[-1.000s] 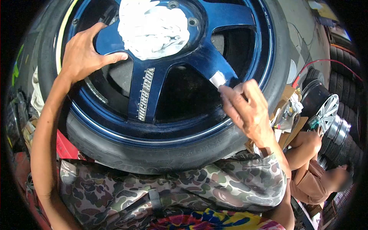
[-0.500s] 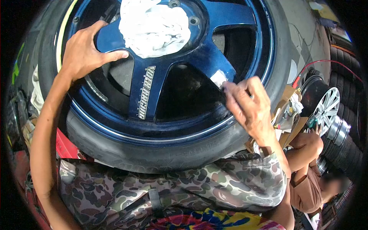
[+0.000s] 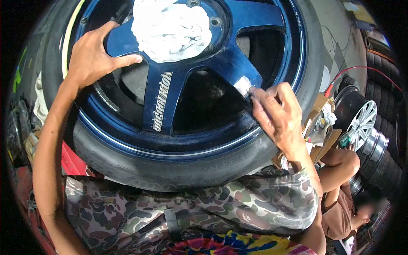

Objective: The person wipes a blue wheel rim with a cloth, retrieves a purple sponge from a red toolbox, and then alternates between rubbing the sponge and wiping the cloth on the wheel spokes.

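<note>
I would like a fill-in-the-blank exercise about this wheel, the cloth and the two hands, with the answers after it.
1. The spokes of the wheel are coloured ____.
2. The bunched cloth is ____.
3. The lettering reads "VOLK ____".
4. The left hand grips a spoke, and the small white piece is held by the other hand, the ____ one.

Missing words: blue; white; RACING; right

Glare bleaches the white cloth [image 3: 174,35] – bright centre; black, warped edges.
</note>
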A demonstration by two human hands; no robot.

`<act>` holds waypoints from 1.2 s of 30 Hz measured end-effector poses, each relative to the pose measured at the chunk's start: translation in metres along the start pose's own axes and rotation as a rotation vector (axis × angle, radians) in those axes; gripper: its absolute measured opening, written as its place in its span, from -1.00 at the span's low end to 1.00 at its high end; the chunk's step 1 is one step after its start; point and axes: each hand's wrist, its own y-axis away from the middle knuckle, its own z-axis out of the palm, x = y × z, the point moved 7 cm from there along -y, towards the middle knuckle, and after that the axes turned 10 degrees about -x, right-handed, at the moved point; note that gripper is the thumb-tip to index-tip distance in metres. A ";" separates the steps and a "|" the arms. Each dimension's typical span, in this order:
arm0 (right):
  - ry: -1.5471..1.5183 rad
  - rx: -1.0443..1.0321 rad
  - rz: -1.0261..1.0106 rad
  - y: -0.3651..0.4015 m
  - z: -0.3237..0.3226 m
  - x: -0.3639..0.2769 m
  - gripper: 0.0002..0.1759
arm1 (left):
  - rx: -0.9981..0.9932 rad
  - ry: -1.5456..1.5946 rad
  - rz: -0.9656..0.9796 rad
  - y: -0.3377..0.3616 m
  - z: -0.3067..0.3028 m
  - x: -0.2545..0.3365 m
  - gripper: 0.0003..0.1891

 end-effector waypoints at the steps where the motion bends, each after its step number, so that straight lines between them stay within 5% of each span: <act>1: 0.000 0.018 0.010 -0.001 -0.001 0.001 -0.52 | -0.003 0.001 0.000 0.000 0.001 0.000 -0.06; 36: -0.041 -0.034 -0.007 0.001 0.002 -0.001 -0.57 | 0.020 -0.021 0.007 0.001 0.002 -0.003 -0.03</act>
